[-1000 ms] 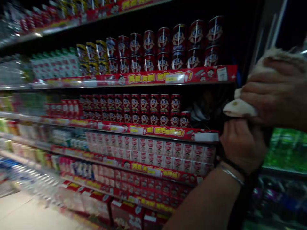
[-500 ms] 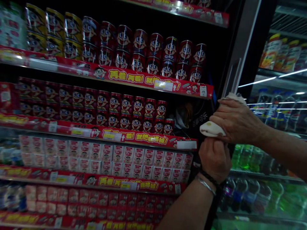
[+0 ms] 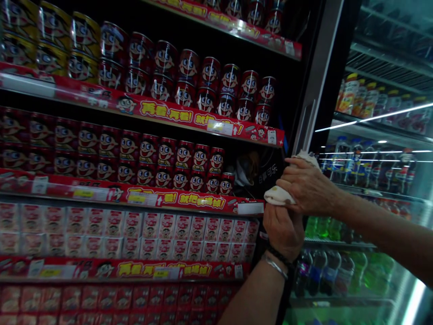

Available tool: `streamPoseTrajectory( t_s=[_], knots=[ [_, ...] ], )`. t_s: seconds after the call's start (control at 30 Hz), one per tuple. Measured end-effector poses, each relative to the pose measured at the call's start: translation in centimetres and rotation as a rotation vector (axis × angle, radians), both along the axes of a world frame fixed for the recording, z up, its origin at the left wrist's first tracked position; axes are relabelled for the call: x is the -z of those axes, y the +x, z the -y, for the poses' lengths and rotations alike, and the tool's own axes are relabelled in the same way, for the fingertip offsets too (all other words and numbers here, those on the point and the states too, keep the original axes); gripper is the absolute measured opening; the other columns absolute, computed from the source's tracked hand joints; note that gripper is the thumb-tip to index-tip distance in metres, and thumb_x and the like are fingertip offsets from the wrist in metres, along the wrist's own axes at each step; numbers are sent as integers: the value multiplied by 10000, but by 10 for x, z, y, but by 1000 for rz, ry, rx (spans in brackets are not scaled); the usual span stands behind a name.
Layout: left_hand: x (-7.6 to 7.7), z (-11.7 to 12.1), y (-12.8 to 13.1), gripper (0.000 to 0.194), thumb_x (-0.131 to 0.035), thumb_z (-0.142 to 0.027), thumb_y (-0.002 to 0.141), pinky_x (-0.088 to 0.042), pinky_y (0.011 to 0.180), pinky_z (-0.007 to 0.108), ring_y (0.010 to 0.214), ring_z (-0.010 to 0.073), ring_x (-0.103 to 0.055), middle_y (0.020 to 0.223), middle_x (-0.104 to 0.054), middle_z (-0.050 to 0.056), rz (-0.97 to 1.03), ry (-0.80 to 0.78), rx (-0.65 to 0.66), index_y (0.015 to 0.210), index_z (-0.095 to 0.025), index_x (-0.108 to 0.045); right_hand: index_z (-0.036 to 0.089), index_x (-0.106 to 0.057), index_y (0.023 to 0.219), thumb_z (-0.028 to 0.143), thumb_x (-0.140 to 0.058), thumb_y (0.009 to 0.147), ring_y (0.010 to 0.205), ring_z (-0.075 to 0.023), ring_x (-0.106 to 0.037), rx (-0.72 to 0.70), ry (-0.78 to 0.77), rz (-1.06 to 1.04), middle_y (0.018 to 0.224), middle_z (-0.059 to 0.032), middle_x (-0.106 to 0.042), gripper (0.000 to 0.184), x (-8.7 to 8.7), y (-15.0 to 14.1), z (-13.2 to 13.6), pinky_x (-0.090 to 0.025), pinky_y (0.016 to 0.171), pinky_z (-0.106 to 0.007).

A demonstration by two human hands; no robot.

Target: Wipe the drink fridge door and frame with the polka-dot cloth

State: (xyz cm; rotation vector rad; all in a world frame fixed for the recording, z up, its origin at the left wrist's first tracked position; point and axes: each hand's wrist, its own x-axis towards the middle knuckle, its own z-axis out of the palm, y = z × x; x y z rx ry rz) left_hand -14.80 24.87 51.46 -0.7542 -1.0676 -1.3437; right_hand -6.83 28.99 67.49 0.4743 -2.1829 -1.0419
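Observation:
My right hand (image 3: 309,189) is closed over a white cloth (image 3: 276,197) and presses it against the dark upright frame between the shelves and the cooler. Directly below it my left hand (image 3: 283,229) is a fist around a dark upright bar (image 3: 287,289) at the shelf end; I cannot tell exactly what the bar is. The left wrist wears a silver bracelet (image 3: 274,266) and a black band. The cloth touches the top of the left fist.
Shelves on the left carry red cans (image 3: 199,158) with cartoon faces, yellow cans (image 3: 50,40) and rows of small cartons (image 3: 169,230). A glass-door cooler (image 3: 379,180) with bottled drinks stands on the right, its silver handle (image 3: 304,124) above my hands.
The view has swung right and upward, so the cooler now shows. Both hands sit farther out and lower left in view, still stacked, cloth still under the right hand.

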Motion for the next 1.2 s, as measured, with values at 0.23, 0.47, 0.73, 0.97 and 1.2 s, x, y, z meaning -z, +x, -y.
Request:
streamPoseTrajectory(
  t_s=[0.23, 0.47, 0.73, 0.97, 1.2],
  knots=[
    [0, 6, 1, 228, -640, -268, 1072, -441, 725, 348, 802, 189, -560, 856, -588, 24, 55, -96, 22, 931, -230, -466, 102, -762, 860, 423, -584, 1039, 1114, -222, -692, 205, 222, -289, 1014, -106, -832, 408, -106, 3, -11, -193, 1350, -604],
    [-1, 6, -1, 255, -649, -254, 1074, -409, 748, 353, 809, 196, -535, 844, -583, 31, 23, -119, 10, 917, -231, -450, 418, 349, 719, 406, 4, 880, 1339, -248, -557, 336, 101, -431, 1084, -278, -732, 381, -161, -4, -4, -81, 1303, -584],
    [-6, 8, -6, 292, -699, -216, 1051, -409, 757, 355, 808, 197, -513, 838, -557, 22, -4, -135, -22, 903, -237, -449, 134, -558, 578, 509, -576, 1043, 1231, -241, -650, 281, 121, -320, 959, -173, -805, 598, -106, -4, 0, -187, 1353, -619],
    [-9, 11, -10, 280, -700, -237, 1059, -395, 752, 344, 799, 200, -520, 826, -545, 19, -32, -157, -60, 898, -230, -471, 104, -765, 1062, 557, -627, 1040, 1180, -327, -629, 223, 108, -171, 926, -126, -760, 474, -49, -5, 3, -267, 1363, -578],
    [-4, 3, -22, 196, -674, -289, 1059, -416, 748, 347, 799, 231, -589, 821, -592, 58, -30, -118, -130, 933, -194, -556, 151, -741, 1042, 616, -596, 1059, 1117, -302, -630, 163, -37, -82, 899, -86, -747, 487, -8, -5, 8, -246, 1367, -569]
  ],
)
